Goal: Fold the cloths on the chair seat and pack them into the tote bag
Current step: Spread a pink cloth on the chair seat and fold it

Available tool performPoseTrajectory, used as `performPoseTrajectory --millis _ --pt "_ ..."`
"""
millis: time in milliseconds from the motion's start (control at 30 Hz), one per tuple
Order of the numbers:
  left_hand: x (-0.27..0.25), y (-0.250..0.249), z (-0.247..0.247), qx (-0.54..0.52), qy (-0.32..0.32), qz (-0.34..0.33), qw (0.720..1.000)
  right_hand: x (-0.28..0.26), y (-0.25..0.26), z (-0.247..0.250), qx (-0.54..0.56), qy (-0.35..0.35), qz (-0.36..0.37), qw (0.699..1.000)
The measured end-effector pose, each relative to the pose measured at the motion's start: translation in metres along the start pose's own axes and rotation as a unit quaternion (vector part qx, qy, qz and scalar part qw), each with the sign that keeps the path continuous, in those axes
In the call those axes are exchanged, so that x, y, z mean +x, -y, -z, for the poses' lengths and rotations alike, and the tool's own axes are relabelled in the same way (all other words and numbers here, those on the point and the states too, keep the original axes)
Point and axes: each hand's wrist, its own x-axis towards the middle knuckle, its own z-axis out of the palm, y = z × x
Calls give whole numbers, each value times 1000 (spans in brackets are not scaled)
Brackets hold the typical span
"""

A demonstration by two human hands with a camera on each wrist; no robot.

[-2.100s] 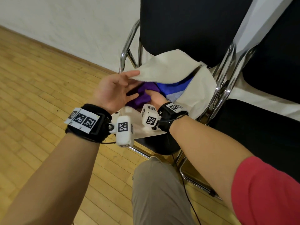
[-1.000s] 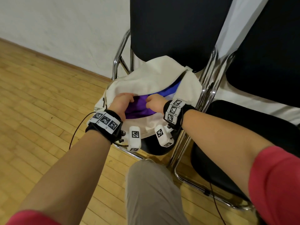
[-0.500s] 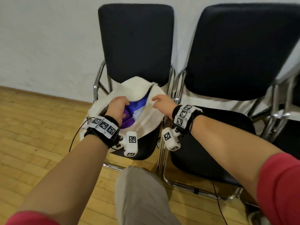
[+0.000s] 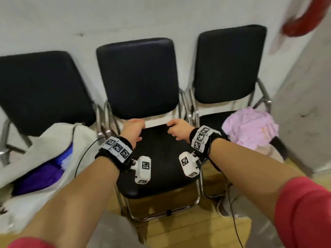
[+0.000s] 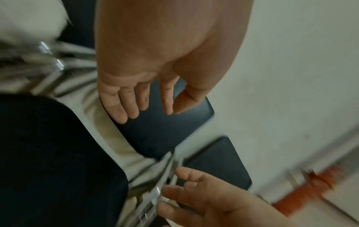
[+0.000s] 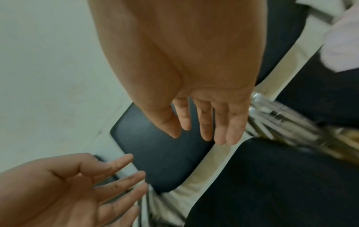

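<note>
Black padded seat of the middle chair (image 4: 157, 158) lies under both hands, left hand (image 4: 133, 130) and right hand (image 4: 179, 129), neither holding anything. Tote bag (image 4: 53, 140) with purple cloth (image 4: 41, 174) sits on the left chair; pink cloth (image 4: 250, 127) on the right chair. Left wrist view: fingers (image 5: 124, 106) loosely spread. Right wrist view: fingers (image 6: 229, 127) relaxed, empty.

Both hands, right (image 6: 196, 98) and left (image 6: 64, 193), hang open-fingered above a black chair seat (image 6: 281, 184).

Three black padded chairs (image 4: 138, 77) line a white wall (image 4: 107, 18) on wood flooring (image 4: 188, 228).
</note>
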Motion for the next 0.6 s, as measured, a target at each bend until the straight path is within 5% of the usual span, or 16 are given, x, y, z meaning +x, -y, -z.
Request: performPoseTrajectory --millis 300,600 --pt "-21 -5 -198 109 141 -1 984 -43 -131 164 84 -77 -129 985" --pt "-23 24 -332 184 227 36 956 -68 -249 263 187 -167 -247 936"
